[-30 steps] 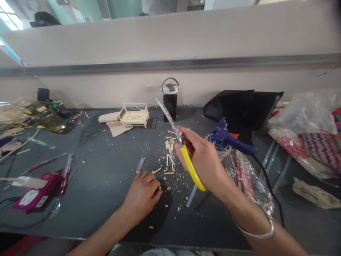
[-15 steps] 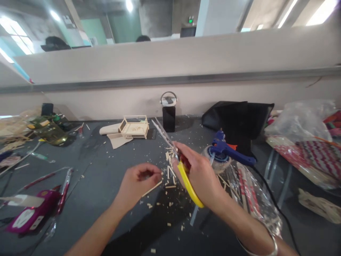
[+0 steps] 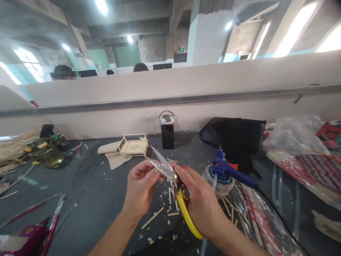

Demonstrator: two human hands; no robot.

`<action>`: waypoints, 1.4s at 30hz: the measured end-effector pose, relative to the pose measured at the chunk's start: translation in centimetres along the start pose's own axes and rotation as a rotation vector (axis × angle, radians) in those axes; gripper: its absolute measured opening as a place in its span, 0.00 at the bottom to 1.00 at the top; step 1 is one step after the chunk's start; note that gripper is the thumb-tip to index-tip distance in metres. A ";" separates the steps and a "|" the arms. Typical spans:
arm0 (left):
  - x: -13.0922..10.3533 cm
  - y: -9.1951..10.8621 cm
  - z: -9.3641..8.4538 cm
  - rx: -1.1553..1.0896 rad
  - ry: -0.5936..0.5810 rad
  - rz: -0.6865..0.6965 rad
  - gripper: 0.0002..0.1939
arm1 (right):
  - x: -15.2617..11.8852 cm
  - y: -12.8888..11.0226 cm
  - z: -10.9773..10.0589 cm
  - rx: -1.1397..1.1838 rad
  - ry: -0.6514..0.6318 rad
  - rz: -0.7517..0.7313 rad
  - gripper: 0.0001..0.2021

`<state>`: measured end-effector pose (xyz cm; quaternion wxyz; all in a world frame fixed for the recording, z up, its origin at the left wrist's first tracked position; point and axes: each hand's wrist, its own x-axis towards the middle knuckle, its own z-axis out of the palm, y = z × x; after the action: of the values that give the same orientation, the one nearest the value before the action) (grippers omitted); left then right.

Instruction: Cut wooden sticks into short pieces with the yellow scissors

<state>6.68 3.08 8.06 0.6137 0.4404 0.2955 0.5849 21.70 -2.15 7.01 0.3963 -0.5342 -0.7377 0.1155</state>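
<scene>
The step in hand looks like trimming thin wooden sticks to length: the right hand (image 3: 201, 199) grips a pair of yellow-handled metal scissors (image 3: 173, 177), fingers wrapped round the handle, the two blades parted and pointing up and away over the dark grey tabletop (image 3: 106, 199). The left hand (image 3: 140, 185) is raised beside them, thumb and fingertips drawn together at the nearer blade – whether they pinch a small piece or nothing at all I cannot tell, since the blade and fingers overlap there. Below and between the hands, a longer pale wooden stick (image 3: 152, 218) lies loose on the tabletop, with short pale wooden clippings (image 3: 151, 241) scattered about it. Beyond the left hand stands a small pale wooden frame with railed ends (image 3: 133, 146), near the wall; to the right of the right hand, a dark blue glue gun (image 3: 226, 169) rests on a clear jar with a blue rim (image 3: 223, 190). If a piece is between the fingers, the next move calls for setting it squarely across the blades – fingertips clear of the edges – before the handles are squeezed.
</scene>
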 end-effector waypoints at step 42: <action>0.4 -1.4 -0.6 -0.047 0.045 0.030 0.06 | -0.1 0.7 1.3 0.003 0.013 0.067 0.29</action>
<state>6.85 3.70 6.67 0.6082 0.4171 0.2888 0.6105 21.27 -1.65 5.73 0.3979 -0.5585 -0.7168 0.1264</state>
